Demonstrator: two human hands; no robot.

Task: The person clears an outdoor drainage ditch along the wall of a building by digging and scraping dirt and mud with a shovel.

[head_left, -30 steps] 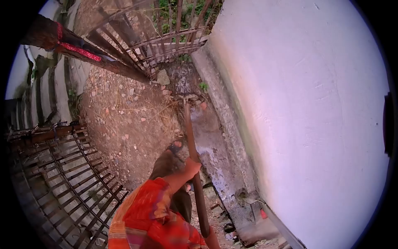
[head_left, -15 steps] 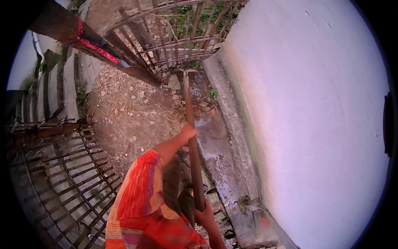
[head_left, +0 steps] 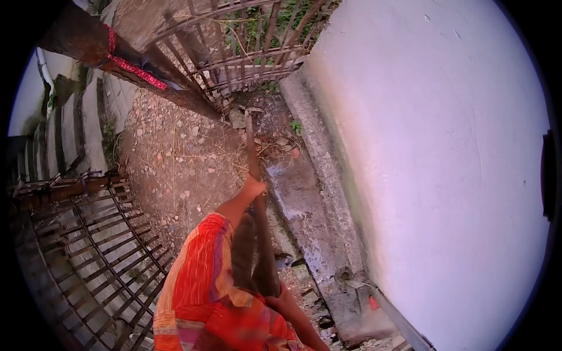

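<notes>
A: Swinging the long-handled tool point(head_left: 263, 240) slightly left since the last frame, away from the white wall point(head_left: 445, 164), and drawing it back a touch.

B: Gripping how, up close?

A: Closing the right hand point(head_left: 283, 301) round the near end and clasping the shaft farther along with the left hand point(head_left: 253, 186). Wearing a loose striped sleeve point(head_left: 202, 257), glowing red and orange, looking woven.

B: Reaching over what?

A: Extending a rounded brown shaft between rough, pebbly dirt point(head_left: 181, 193) strewn with straw and a wet, glinting concrete strip point(head_left: 298, 205). Passing a barred panel point(head_left: 76, 188) on the left, crisscrossing in thin dark rods.

B: Ending where?

A: Bringing the crosswise head point(head_left: 252, 110) just beside a blocky grey stone point(head_left: 237, 119), so working now at the far end of the strip. Not showing clearly whether biting into the ground or hovering.

B: And beyond?

A: Meeting a coarse, dark wooden post point(head_left: 76, 32) bound with a bright red band point(head_left: 137, 71), then a slatted fence point(head_left: 257, 57), letting leafy greenery point(head_left: 250, 26) show through.
</notes>
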